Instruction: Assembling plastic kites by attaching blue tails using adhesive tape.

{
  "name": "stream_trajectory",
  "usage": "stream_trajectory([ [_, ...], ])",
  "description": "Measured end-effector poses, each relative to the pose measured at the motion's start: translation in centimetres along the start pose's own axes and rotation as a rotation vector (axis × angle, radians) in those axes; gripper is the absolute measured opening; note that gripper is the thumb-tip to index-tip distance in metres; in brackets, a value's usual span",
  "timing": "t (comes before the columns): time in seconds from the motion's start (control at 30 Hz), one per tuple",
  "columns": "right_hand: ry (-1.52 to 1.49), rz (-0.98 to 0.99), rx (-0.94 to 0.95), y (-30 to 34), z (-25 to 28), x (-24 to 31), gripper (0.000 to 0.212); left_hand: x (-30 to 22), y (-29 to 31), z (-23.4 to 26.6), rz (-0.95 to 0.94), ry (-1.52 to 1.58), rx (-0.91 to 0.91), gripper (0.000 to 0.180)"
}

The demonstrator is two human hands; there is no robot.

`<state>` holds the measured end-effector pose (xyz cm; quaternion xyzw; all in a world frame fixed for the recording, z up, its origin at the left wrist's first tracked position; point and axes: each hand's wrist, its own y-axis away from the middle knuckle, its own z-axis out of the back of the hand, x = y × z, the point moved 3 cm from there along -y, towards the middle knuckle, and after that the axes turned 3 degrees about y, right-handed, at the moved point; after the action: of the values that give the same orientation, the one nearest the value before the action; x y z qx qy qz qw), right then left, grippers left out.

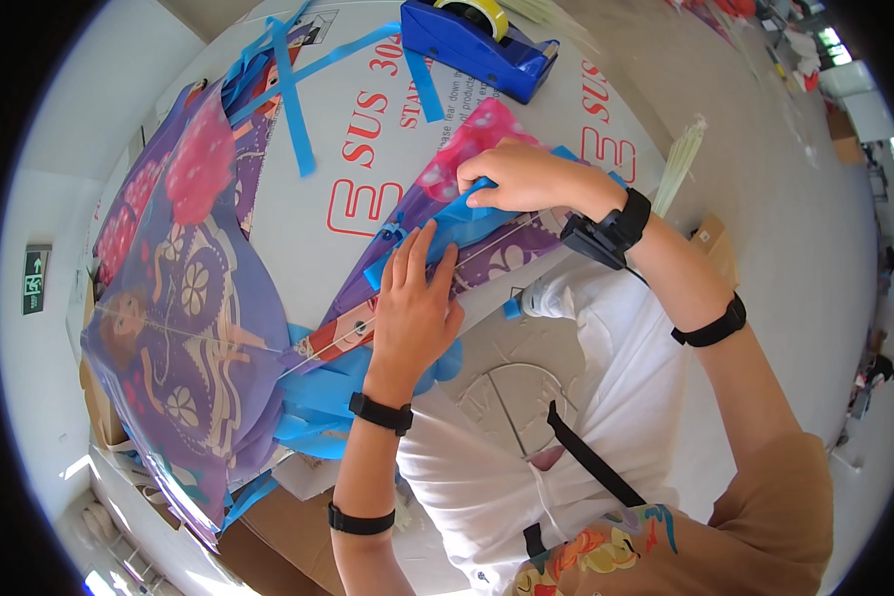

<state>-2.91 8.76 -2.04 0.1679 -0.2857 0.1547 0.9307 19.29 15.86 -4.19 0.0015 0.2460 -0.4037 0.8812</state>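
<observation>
A folded, printed kite-like sheet (pixel 507 260), purple with a pink dotted end, lies across the near side of the white table. Along it runs a blue strip (pixel 482 221), bunched near its middle. My right hand (pixel 526 179) is closed on this strip, thumb and fingers pinching it from above. My left hand (pixel 414 308) lies palm down with fingers stretched out over the sheet and the strip's left end. A thin pale rod (pixel 343 343) runs along the sheet and passes under my left hand. Blue fabric (pixel 313 412) hangs off the table edge beside my left wrist.
A second purple printed sheet (pixel 194 338) drapes over the table's left side. Loose blue strips (pixel 293 109) lie at the far left. A blue tape dispenser (pixel 492 50) with yellow tape stands at the far edge. Pale thin sticks (pixel 680 164) are bundled at the right.
</observation>
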Motion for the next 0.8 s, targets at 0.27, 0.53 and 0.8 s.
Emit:
stream_trajectory([
  [0.27,-0.094,-0.005,-0.088,0.5,-0.4,-0.2,0.019,0.2,0.2,-0.2,0.042,0.07,-0.018,0.061],
  [0.53,0.015,-0.011,-0.029,0.9,-1.3,-0.2,0.019,0.1,0.1,0.1,0.014,0.002,-0.023,0.065],
  [0.8,0.135,0.068,-0.158,2.0,-2.0,-0.5,0.019,0.1,0.3,0.4,0.021,0.013,-0.081,0.064],
])
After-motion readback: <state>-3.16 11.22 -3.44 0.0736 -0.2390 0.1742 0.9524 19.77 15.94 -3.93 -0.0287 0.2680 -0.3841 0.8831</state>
